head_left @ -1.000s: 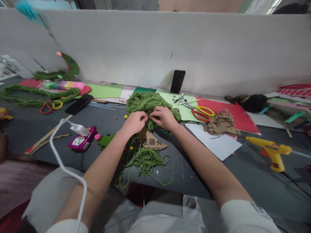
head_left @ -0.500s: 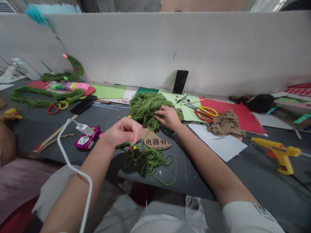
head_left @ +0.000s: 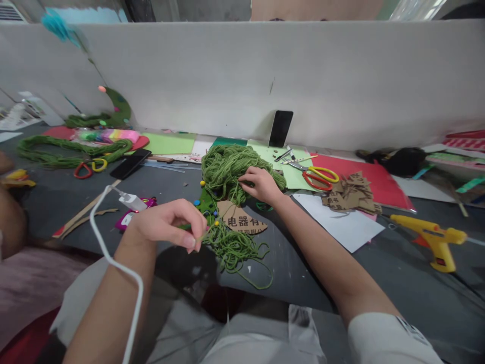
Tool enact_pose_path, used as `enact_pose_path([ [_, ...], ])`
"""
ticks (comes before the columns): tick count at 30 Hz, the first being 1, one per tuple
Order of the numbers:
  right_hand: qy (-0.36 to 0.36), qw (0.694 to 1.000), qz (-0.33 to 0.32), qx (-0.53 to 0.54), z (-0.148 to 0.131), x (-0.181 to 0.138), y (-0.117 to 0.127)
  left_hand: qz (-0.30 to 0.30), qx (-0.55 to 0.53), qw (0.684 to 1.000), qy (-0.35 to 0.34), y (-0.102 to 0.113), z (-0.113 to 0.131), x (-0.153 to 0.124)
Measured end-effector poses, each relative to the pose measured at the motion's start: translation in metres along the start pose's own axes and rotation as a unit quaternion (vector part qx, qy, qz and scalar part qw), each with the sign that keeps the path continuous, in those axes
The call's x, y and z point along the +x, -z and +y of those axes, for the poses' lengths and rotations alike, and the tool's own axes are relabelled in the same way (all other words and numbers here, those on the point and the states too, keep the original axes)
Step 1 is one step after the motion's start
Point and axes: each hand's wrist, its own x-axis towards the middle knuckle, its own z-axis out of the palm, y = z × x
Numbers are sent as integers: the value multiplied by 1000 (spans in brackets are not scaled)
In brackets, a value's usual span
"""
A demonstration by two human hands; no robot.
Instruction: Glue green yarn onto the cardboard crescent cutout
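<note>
My left hand (head_left: 172, 222) is raised over the table's front edge, its fingertips pinched on a strand of green yarn (head_left: 206, 236). Loose loops of that yarn (head_left: 237, 250) lie just right of it. My right hand (head_left: 261, 184) rests at the near right side of a big green yarn bundle (head_left: 223, 164), fingers closed on some of its strands. Between the hands lies a printed cardboard piece (head_left: 242, 218), partly under yarn. A green piece with coloured balls (head_left: 205, 201) sits beside the cardboard, partly hidden by my left hand.
On the right are red-and-yellow scissors (head_left: 320, 177), cardboard scraps (head_left: 352, 194), white paper (head_left: 344, 227) and a yellow glue gun (head_left: 435, 240). A phone (head_left: 281, 128) leans on the partition. A white cable (head_left: 113, 260) crosses my left forearm. Another person's arm (head_left: 11, 217) is at far left.
My left hand has moved left and down toward me, away from the cardboard, uncovering the green piece with coloured balls. My right hand has stayed nearly still at the bundle.
</note>
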Motion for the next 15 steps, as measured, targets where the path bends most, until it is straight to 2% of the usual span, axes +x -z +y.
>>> enact_pose_path([
  [3, 12, 1000, -19, 4, -9, 3, 2, -31, 51, 998, 32, -1, 6, 4],
  [5, 22, 999, -31, 8, -14, 5, 3, -41, 78, 996, 29, -3, 6, 5],
  [9, 26, 998, -53, 10, -22, 7, 8, 5, 79, 997, -20, 1, -6, 8],
  [12, 20, 996, -83, 25, -24, 7, 12, 6, 26, 999, -41, 3, -15, 9],
  [14, 28, 992, -114, 46, -24, 7, 14, 19, 7, 1000, -12, 0, -19, 13],
  [15, 30, 990, -127, 55, -25, 7, 15, 48, 13, 999, 19, -2, -21, 16],
])
